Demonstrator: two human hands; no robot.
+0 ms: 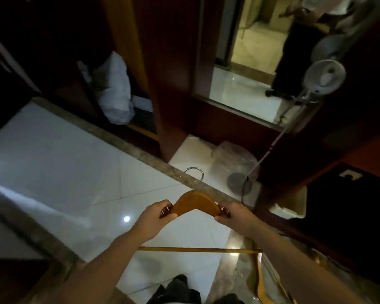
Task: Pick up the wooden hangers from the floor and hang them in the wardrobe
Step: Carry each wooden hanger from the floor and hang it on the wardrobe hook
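I hold a wooden hanger [195,202] in the air in front of me, its metal hook [194,173] pointing away from me. My left hand [157,216] grips its left end and my right hand [233,217] grips its right end. A straight wooden bar [195,249] runs across below my forearms. Another wooden hanger [261,284] lies on the floor at the lower right, partly hidden by my right arm. The dark wardrobe [59,62] stands open at the upper left.
A white bag [115,91] sits in the wardrobe's bottom. A standing fan [325,76] stands at the right beside a mirror [250,62]. A marble strip [127,145] crosses the white tile floor [64,154]. My feet [178,288] show at the bottom.
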